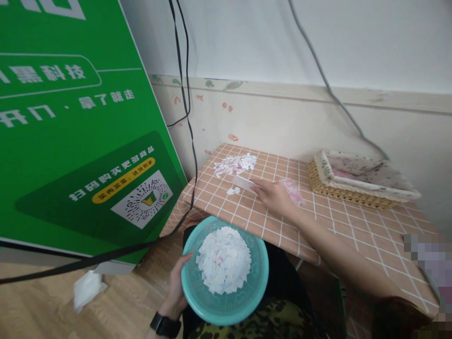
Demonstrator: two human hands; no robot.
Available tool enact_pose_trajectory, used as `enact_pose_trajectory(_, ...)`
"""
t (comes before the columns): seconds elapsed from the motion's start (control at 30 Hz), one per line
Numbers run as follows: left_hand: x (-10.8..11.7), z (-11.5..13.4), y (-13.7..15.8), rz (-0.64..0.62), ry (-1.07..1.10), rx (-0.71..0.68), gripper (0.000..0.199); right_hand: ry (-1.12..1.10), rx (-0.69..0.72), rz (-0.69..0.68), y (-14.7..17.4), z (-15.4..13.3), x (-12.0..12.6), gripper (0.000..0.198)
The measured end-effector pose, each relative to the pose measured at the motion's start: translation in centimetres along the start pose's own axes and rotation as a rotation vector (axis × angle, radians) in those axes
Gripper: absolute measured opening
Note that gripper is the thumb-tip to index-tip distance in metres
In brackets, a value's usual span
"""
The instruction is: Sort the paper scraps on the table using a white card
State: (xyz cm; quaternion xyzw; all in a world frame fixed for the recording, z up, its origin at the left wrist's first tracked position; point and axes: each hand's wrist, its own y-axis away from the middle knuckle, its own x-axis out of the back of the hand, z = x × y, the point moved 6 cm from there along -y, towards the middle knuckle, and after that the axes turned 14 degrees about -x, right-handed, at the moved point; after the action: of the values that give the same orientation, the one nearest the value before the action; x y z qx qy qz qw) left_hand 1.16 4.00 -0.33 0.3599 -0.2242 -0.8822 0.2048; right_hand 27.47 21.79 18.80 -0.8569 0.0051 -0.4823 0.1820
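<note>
My left hand (pixel 178 282), with a dark watch on the wrist, grips the left rim of a turquoise plastic colander (pixel 260 273). It rests over my lap, in front of the table edge, with a heap of small white paper scraps (pixel 224 259) inside. In my right hand (pixel 273 195) is a flat white strip (pixel 244 183), pinched and held low over the tabletop. Just by the strip's tip lie a few loose paper bits (pixel 233 190). A larger pile of white and pink paper scraps (pixel 236 164) lies farther back at the table's left corner.
A brown checked cloth covers the table (pixel 339 214). On it stand a lined wicker basket (pixel 353 195) and, behind my right hand, something pink and white (pixel 291 190). A green printed panel (pixel 88 155) and a hanging black cable (pixel 191 136) flank the left side.
</note>
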Motion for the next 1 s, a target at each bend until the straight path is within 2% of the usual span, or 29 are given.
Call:
enact_pose_trajectory(0.07, -0.7, 0.6, 0.2, -0.021, 0.001, 0.018, 0.018, 0.019, -0.002, 0.009, -0.2, -0.3, -0.2, 0.035)
enact_pose_trajectory(0.23, -1.8, 2.4, 0.4, -0.024, -0.035, -0.048, 0.014, 0.001, 0.096, -0.088, 0.1, -1.7, -1.2, 0.031)
enact_pose_trajectory(0.47, -2.8, 3.5, 0.1, -0.064, -0.027, -0.076, 0.017, -0.015, 0.083, -0.06, 1.5, -1.9, -0.6, 0.034)
enact_pose_trajectory(0.57, -3.2, 4.0, -0.1, -0.095, -0.024, -0.068, 0.018, -0.008, 0.121, -0.092, 2.3, -2.4, -0.7, 0.035)
enact_pose_trajectory(0.77, -3.3, 4.8, -0.5, -0.078, -0.046, -0.103, 0.014, 0.005, 0.141, -0.068, 3.7, -3.2, -0.5, 0.036)
enact_pose_trajectory(0.93, -3.1, 4.8, -0.7, -0.075, -0.043, -0.108, 0.015, -0.086, 0.235, -0.2, 5.8, -5.0, -0.7, 0.036)
enact_pose_trajectory(1.0, -3.1, 4.9, -0.7, -0.071, -0.052, -0.112, 0.013, -0.122, 0.224, -0.198, 5.9, -5.1, -0.4, 0.034)
